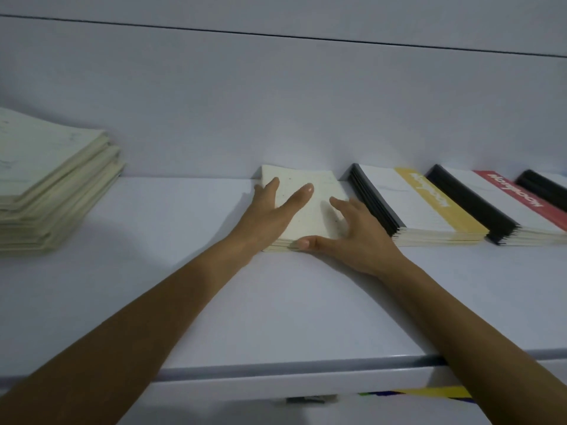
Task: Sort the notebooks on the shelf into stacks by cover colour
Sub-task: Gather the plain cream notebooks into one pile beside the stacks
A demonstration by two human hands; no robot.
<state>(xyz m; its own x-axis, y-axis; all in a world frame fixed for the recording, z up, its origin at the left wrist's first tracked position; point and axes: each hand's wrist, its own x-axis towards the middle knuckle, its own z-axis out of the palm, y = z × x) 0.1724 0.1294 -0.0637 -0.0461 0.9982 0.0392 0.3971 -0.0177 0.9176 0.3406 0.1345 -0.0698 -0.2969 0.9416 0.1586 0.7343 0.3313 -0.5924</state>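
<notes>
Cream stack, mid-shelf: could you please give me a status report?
Left hand flat on cream stack. Right hand pressing its near corner, thumb at front edge. Yellow-banded stack close alongside.

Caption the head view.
Left hand and right hand rest on a cream stack left of the yellow-band stack and red-band stack on a shelf.

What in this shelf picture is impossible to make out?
Head view:
Far-right black-spined notebook stack: cover colour cut off by the right edge.
Tall cream paper pile: left part cut off by the frame.
Cream notebook stack: cover partly hidden under left hand and right hand.
</notes>
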